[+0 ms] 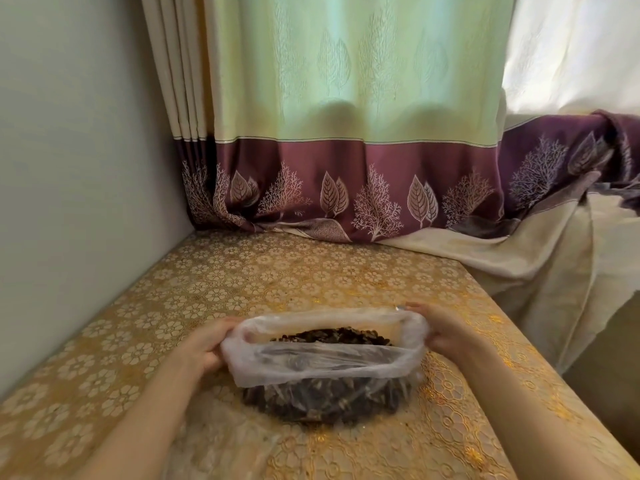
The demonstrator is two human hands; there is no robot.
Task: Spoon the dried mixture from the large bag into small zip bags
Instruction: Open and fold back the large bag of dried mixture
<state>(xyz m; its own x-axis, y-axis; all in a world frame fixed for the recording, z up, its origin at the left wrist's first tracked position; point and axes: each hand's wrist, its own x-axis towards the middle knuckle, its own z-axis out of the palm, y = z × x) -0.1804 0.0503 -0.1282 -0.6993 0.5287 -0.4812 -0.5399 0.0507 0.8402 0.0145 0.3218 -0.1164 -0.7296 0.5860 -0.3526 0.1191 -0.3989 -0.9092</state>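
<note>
A large clear plastic bag (pixel 325 365) sits on the surface (pixel 242 278), close to its near edge and about midway between the left and right edges. Its top is rolled down into a cloudy white cuff, leaving the mouth wide open. Inside lies the dried mixture (pixel 332 336), dark brown and in small pieces, filling the lower part of the bag and showing both through the mouth and through the clear wall below the cuff. The left hand (pixel 207 344) grips the cuff at the bag's left end, fingers curled round the plastic. The right hand (pixel 446 329) holds the cuff at the right end, its fingers hooked over the rim. The surface wears a gold floral cloth; a green and purple curtain (pixel 346 133) hangs along its far edge.
</note>
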